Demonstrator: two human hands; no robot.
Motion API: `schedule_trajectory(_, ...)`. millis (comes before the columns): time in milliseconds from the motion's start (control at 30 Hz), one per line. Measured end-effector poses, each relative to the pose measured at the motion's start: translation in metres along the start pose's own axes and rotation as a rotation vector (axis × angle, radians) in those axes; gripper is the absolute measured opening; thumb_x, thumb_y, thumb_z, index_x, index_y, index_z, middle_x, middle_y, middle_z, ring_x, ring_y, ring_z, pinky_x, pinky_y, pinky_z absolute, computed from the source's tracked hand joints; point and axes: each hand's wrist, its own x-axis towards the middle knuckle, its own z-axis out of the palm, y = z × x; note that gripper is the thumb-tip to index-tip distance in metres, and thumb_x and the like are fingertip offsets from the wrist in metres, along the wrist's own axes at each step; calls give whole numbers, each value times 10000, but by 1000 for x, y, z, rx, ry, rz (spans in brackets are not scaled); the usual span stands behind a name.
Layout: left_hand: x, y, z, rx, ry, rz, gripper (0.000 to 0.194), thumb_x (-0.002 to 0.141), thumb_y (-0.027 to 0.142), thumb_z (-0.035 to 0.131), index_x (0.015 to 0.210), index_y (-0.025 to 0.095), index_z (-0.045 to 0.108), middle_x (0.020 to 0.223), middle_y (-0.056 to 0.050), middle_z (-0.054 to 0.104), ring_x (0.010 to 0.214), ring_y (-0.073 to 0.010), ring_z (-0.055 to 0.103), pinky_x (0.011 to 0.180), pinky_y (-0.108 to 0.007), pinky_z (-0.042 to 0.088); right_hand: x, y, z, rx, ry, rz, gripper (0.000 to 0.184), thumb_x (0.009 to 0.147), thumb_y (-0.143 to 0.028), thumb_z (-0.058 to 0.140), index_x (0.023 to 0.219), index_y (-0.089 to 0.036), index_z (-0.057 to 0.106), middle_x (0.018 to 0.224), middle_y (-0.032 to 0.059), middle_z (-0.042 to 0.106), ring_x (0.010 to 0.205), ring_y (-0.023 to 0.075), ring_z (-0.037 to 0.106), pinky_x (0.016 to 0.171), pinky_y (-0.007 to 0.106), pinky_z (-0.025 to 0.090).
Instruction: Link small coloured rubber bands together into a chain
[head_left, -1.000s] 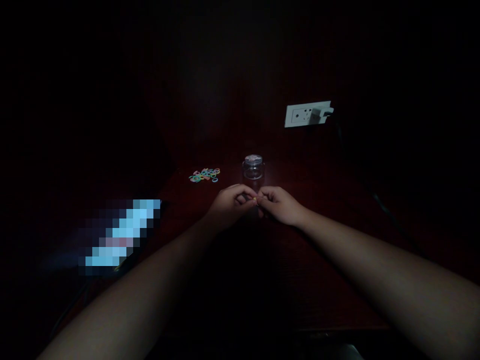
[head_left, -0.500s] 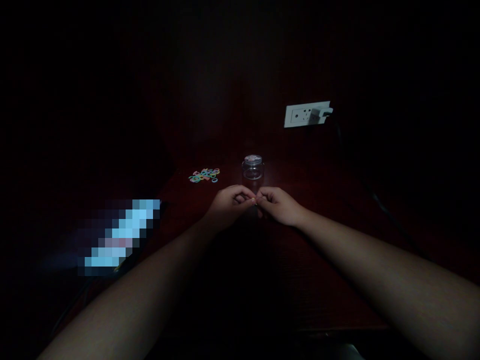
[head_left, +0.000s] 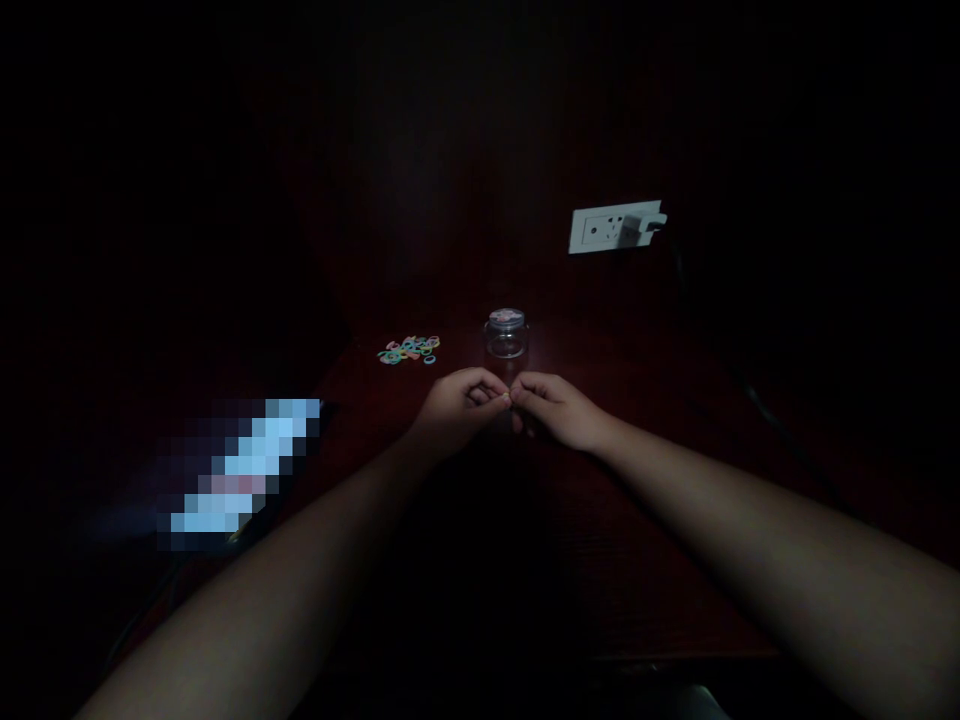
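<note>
From where I stand, the left hand (head_left: 466, 402) and the right hand (head_left: 559, 410) meet fingertip to fingertip, thumbs and forefingers closed in a pinch on a small pale-yellow piece (head_left: 507, 396); it sits between them, just on the near side of a clear, rounded, upright jar with a grey lid and pinkish top (head_left: 507, 338). With so little to grip, the piece could slip or spring away if the pinch loosens or the pull is uneven; in this gloom it might be hard to find; a forward jerk could knock the jar. The jar looks smooth and hard, glass or plastic, I cannot tell; left of it lies a loose heap of thin, multicoloured ring-shaped bands (head_left: 409, 350), apparently soft and stretchy; the dark red worktop (head_left: 660, 400) has a dull sheen, perhaps slippery.
</note>
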Motion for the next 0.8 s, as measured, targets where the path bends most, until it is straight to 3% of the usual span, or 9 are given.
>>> schedule_trajectory(367, 1, 2, -1, -78, 24, -41, 207, 737, 327, 588, 819, 138, 570, 673, -7, 572, 580, -87, 512, 516, -192, 389, -2, -1, 1, 32, -56, -17, 116, 809, -276, 477, 786, -164, 458, 586, -14, 569, 463, 73, 455, 439, 184, 329)
schedule_trajectory(800, 0, 3, 1, -113, 25, -40, 168, 773, 290, 543, 844, 137, 546, 705, -9, 567, 616, -86, 516, 547, -194, 390, -1, -1, 2, -52, -15, -41, 121, 821, -266, 448, 755, -166, 462, 575, -19, 560, 466, 74, 472, 446, 183, 343)
